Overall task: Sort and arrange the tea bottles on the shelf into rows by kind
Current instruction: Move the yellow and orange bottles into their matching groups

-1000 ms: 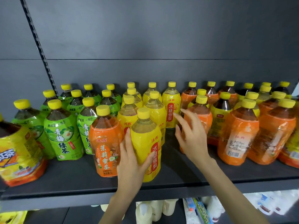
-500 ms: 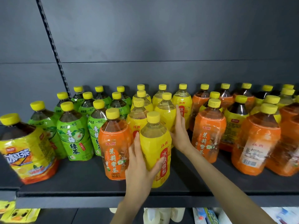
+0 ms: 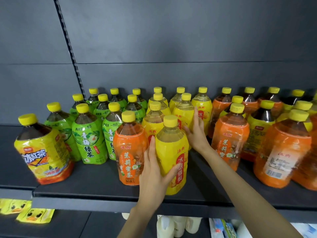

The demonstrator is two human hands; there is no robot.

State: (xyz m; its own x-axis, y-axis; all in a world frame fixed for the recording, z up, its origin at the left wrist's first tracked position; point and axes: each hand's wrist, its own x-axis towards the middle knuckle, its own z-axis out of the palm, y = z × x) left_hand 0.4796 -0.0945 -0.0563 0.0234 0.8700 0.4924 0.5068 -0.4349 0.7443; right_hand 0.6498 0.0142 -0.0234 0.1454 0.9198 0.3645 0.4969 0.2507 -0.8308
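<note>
Now, the left hand (image 3: 154, 172) grips a clear plastic tea bottle with a yellow label and yellow cap (image 3: 171, 157), which stands upright near the front edge of the dark grey metal shelf (image 3: 85, 184). The thumb curls across the label's front and the fingers run up the bottle's left side. Touching those fingers on the left is an orange-labelled plastic bottle of amber tea (image 3: 128, 152). Just behind the left hand, the right hand (image 3: 195, 133) lies with straight fingers against a second yellow-labelled bottle (image 3: 184, 115) (laid flat, nothing clasped). Farther left of the left hand stand green-labelled bottles (image 3: 87, 143) in rows, and well beyond them a yellow-and-red labelled bottle of dark tea (image 3: 42, 152). Right of the right hand, more orange-labelled bottles (image 3: 229, 140) stand upright, the nearest just beside the wrist.
</note>
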